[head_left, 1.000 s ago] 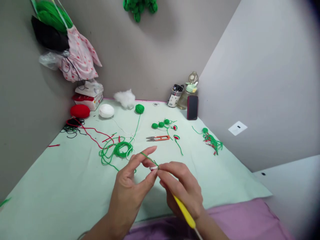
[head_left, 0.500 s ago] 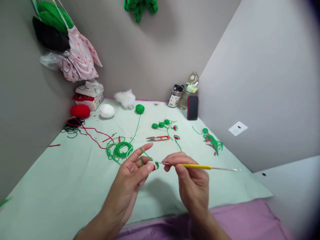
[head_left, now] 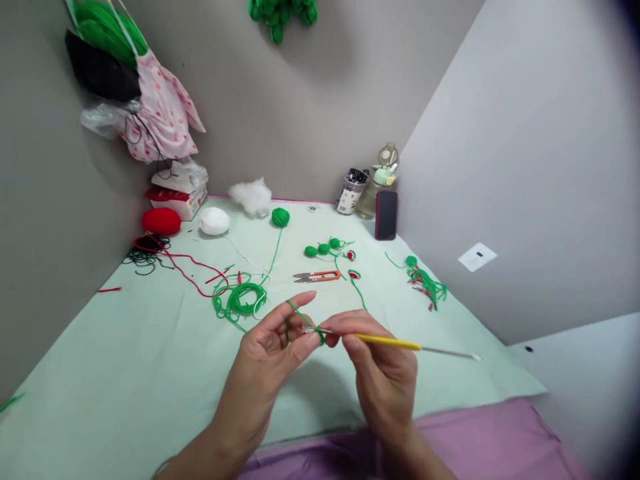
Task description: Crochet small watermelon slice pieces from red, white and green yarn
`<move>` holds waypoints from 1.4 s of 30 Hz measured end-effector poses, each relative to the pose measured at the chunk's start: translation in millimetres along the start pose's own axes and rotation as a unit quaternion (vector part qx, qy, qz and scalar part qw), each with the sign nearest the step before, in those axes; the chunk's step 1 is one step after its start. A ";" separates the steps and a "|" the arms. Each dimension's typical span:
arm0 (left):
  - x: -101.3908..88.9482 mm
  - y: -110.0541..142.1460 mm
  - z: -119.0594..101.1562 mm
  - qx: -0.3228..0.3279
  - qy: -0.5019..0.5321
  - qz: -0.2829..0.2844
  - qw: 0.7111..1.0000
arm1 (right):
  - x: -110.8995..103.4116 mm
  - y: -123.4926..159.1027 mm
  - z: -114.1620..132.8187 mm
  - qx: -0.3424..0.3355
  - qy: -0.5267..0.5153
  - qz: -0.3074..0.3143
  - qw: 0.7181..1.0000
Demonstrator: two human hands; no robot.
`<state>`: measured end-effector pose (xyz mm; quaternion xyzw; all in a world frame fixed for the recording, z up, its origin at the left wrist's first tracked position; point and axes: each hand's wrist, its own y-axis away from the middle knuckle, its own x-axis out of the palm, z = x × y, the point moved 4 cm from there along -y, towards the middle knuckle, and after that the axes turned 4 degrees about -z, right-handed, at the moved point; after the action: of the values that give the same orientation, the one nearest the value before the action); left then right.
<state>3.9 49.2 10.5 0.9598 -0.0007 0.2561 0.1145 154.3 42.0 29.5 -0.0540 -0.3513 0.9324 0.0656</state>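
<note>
Between thumb and fingers, my left hand [head_left: 273,357] pinches a small crochet piece [head_left: 321,338], of which a green edge and a bit of white show; the rest is hidden by the thumb. Green yarn [head_left: 300,311] runs from the piece over the raised left index finger. My right hand [head_left: 383,367] grips a crochet hook [head_left: 385,341] by its yellow handle. The hook's left tip meets the piece, and its other metal end points right. Beyond the hands lie orange thread snips [head_left: 320,276] and two small red, white and green crochet pieces [head_left: 354,275].
Loose green yarn [head_left: 246,299] lies coiled left of centre. Behind it stand a red yarn ball [head_left: 161,221], a white yarn ball [head_left: 214,221] and a green yarn ball [head_left: 281,217]. A phone [head_left: 386,215] leans at the back right, near yarn scraps [head_left: 425,283].
The crochet piece has turned in my left fingers and shifted slightly right, so its red part no longer shows. The hook has tilted, its right end now lower.
</note>
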 end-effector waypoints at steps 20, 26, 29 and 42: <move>-3.2 -3.6 -1.4 -0.015 -0.028 0.028 0.999 | -4.1 -8.8 -19.5 0.176 -0.170 -0.017 0.969; -6.9 -3.7 -1.0 -0.019 -0.036 0.020 0.999 | -8.2 -6.1 -14.3 0.161 -0.132 -0.003 0.978; -7.0 -2.2 -2.5 0.021 -0.062 -0.004 0.998 | -9.4 -3.5 -2.2 0.066 -0.020 0.022 0.997; -2.4 -8.1 1.2 -0.096 0.105 0.026 0.990 | -7.2 -5.8 -0.1 0.007 -0.012 -0.019 1.000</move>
<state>2.9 56.6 6.6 0.9119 -0.0381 0.3570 0.1987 162.0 45.2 33.6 -0.0354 -0.3469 0.9339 0.0791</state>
